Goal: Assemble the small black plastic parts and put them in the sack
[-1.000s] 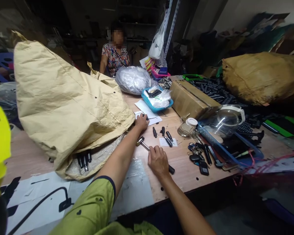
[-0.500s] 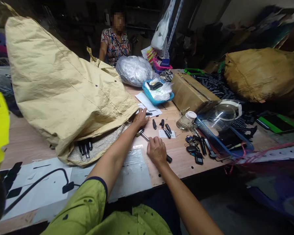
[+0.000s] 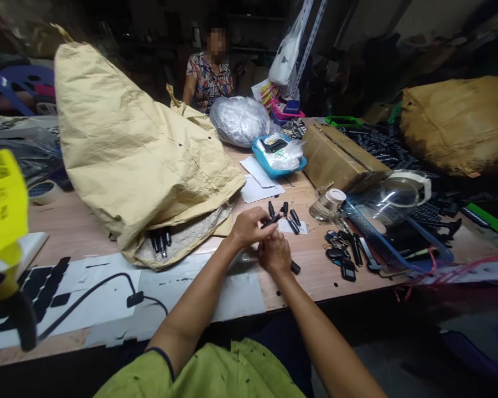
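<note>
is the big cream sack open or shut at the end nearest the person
Open: the near end of the cream sack gapes, and black pieces show inside its mouth.

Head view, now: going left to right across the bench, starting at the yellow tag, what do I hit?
Yellow tag → cream sack → left hand → right hand → white-lidded jar → blue tray → green-edged item.
</note>
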`<action>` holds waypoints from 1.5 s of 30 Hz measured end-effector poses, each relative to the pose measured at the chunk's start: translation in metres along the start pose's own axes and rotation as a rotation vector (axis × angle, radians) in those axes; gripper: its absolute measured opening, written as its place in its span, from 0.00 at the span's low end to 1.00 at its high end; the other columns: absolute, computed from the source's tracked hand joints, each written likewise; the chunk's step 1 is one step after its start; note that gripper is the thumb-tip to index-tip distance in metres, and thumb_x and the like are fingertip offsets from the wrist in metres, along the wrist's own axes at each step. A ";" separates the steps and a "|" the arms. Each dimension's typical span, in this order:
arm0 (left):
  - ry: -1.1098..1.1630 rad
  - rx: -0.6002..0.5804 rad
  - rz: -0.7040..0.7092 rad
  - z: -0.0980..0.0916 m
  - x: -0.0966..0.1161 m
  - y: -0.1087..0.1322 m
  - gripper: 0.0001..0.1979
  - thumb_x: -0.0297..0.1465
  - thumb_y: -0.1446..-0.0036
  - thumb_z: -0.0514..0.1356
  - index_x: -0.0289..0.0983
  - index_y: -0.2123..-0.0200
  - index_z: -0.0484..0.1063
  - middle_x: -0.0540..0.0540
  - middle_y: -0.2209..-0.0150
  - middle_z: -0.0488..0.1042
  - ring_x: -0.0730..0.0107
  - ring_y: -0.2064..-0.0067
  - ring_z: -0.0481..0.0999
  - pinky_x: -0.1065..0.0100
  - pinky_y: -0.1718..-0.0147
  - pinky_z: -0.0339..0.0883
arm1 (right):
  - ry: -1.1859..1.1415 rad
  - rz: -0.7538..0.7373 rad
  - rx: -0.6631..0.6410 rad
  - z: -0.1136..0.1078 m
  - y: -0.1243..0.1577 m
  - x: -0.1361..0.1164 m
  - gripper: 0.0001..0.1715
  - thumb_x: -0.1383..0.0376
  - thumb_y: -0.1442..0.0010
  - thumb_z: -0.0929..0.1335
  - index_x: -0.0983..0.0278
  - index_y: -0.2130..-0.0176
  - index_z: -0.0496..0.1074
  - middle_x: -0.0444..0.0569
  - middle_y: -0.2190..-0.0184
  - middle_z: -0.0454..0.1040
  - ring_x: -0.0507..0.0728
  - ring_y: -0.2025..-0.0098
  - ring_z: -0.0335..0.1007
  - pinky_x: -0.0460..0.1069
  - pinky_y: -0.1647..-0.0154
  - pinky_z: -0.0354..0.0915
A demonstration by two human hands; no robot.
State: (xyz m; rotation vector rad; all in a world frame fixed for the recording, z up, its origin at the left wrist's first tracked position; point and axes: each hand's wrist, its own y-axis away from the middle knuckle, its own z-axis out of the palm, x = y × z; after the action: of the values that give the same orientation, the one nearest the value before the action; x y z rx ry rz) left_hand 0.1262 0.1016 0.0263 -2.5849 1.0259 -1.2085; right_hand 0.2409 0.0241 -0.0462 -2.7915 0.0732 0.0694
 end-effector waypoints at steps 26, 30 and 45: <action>-0.202 0.067 -0.428 -0.033 -0.034 0.160 0.07 0.32 0.49 0.67 0.41 0.64 0.78 0.46 0.65 0.75 0.58 0.57 0.70 0.56 0.52 0.62 | -0.095 0.009 -0.033 0.004 -0.015 0.015 0.12 0.66 0.37 0.62 0.63 0.58 0.74 0.52 0.65 0.67 0.58 0.61 0.60 0.50 0.65 0.53; -0.181 0.085 -0.434 -0.032 -0.034 0.158 0.10 0.32 0.53 0.69 0.41 0.64 0.78 0.47 0.64 0.76 0.57 0.56 0.70 0.57 0.52 0.63 | -0.313 0.108 0.021 -0.014 -0.006 0.014 0.17 0.65 0.34 0.59 0.63 0.54 0.74 0.52 0.64 0.70 0.58 0.60 0.65 0.50 0.62 0.60; -0.101 0.022 -0.671 -0.031 -0.023 0.138 0.09 0.31 0.56 0.72 0.43 0.68 0.80 0.49 0.62 0.78 0.55 0.50 0.69 0.56 0.50 0.59 | -0.956 -0.052 -0.113 -0.058 0.082 -0.032 0.22 0.61 0.33 0.60 0.59 0.45 0.73 0.52 0.52 0.77 0.56 0.50 0.72 0.51 0.50 0.70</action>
State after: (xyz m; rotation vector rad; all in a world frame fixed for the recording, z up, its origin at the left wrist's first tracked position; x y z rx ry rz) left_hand 0.0200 0.0154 -0.0169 -3.0348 0.1022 -1.1540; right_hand 0.2063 -0.0712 -0.0173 -2.5557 -0.2433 1.3832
